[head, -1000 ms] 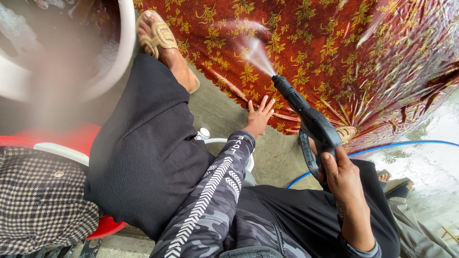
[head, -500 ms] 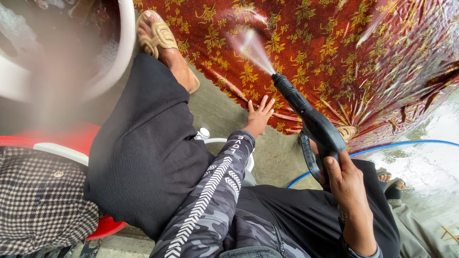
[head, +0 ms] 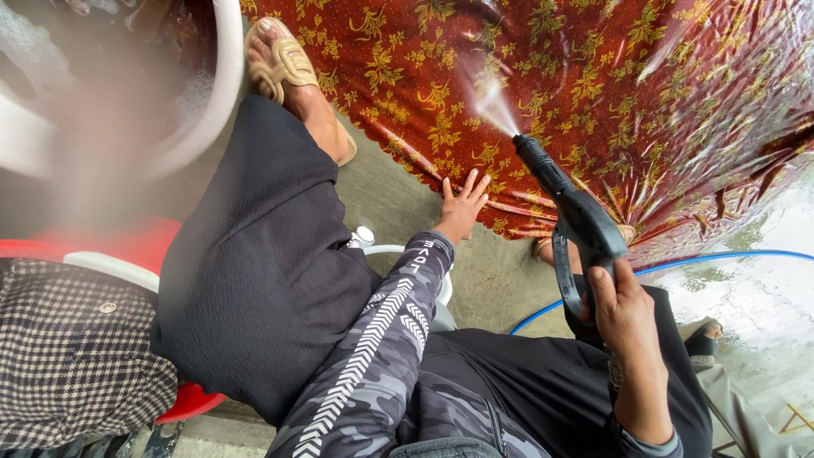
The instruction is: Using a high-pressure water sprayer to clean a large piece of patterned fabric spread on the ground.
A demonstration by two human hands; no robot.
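Note:
My right hand grips a black spray gun whose nozzle points up and left at a wet red carpet with a gold leaf pattern. A jet of water leaves the nozzle and hits the carpet. My left hand reaches forward in a grey camouflage sleeve, fingers spread, resting at the carpet's near edge on the concrete. A blue hose runs from below the gun off to the right.
My left leg in black cloth ends in a tan sandal on the carpet. A white tub with suds stands at the top left. A red seat, a checked cloth and a white bottle lie close by.
The spray gun and its jet have stayed on the same patch of carpet, the jet shifting slightly. My left hand has kept its place at the carpet's edge.

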